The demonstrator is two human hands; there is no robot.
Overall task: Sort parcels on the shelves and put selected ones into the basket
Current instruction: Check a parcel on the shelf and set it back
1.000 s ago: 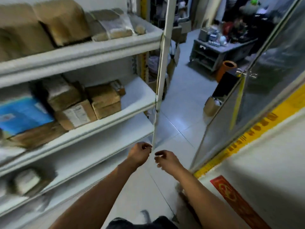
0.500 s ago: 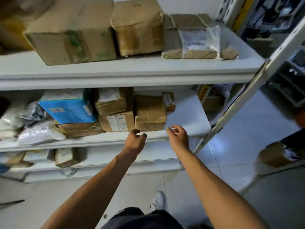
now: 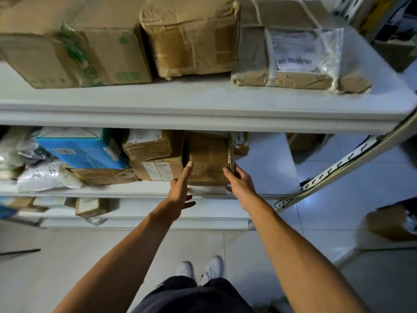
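Fingers (image 3: pixel 188 169) of left hand (image 3: pixel 179 193) straight and together, laid flat against left face of brown cardboard parcel (image 3: pixel 208 160), thumb spread low near shelf lip. Right hand (image 3: pixel 240 188) curled round parcel's right front edge, thumb on front face, other fingers wrapped behind the corner and partly hidden.

Parcel: plain brown carton, wrapped in glossy clear tape, creased and slightly dented, no label visible on front. Standing on middle shelf (image 3: pixel 266 168), front bottom edge close to shelf lip, pressed against labelled carton (image 3: pixel 158 170) on its left; smaller labelled box (image 3: pixel 240 143) just behind its right top corner. Long axis apparently running front to back into the shelf, short end facing outward; depth largely hidden under upper shelf (image 3: pixel 203 109).

Both forearms extended forward and slightly inward, bare, wrists near straight, hands bracketing parcel on either side.
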